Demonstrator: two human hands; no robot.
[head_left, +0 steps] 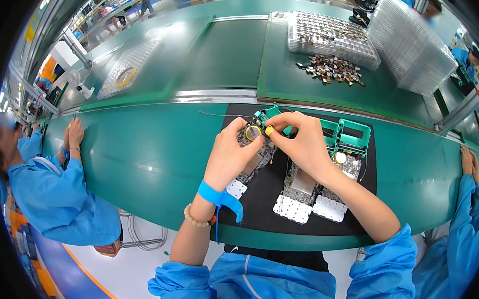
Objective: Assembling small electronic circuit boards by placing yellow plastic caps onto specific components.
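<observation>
My left hand (229,155) grips the far part of a circuit board (260,153), which lies slanted on the black mat (250,205). Between its thumb and forefinger shows a round silver disc (252,132) with a yellow rim. Just to the right, my right hand (300,139) pinches a small yellow piece (269,130) close to the board's green plastic frame (269,113). Beneath my right wrist are two similar boards (303,183) with white perforated ends. Green frames (354,135) stand at their far ends, and the right one carries a pale round disc (340,157).
Beyond the green table (135,143), a raised surface bears a heap of small parts (332,70), a filled clear tray (334,40) and a tall stack of clear trays (410,45). Another clear tray (129,69) lies far left. Co-workers in blue sit left (64,193) and right (462,234).
</observation>
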